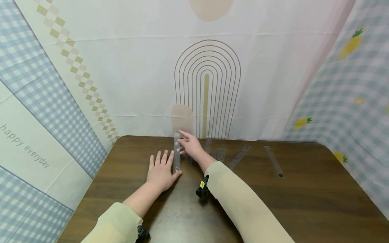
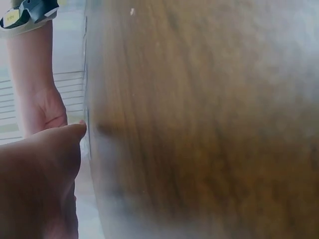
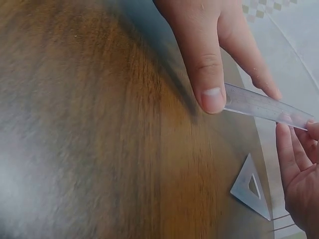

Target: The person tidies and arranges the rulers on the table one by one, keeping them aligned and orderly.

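Note:
A clear ruler stretches toward the table's back edge between both hands. My left hand rests flat on the table, fingers spread and straight. Its thumb reaches the ruler's near end, and its fingers lie along the left side. My right hand is at the far part, its index finger straight and pointing forward. The other right fingertips touch the ruler's right edge, as the right wrist view also shows. Beside that hand lies a small clear set square. In the left wrist view the left hand hides the ruler.
Right of the hands lie a clear strip, a clear piece with a curved cutout and two clear rulers, one slanted and one farther right. A patterned cloth hangs behind the brown table.

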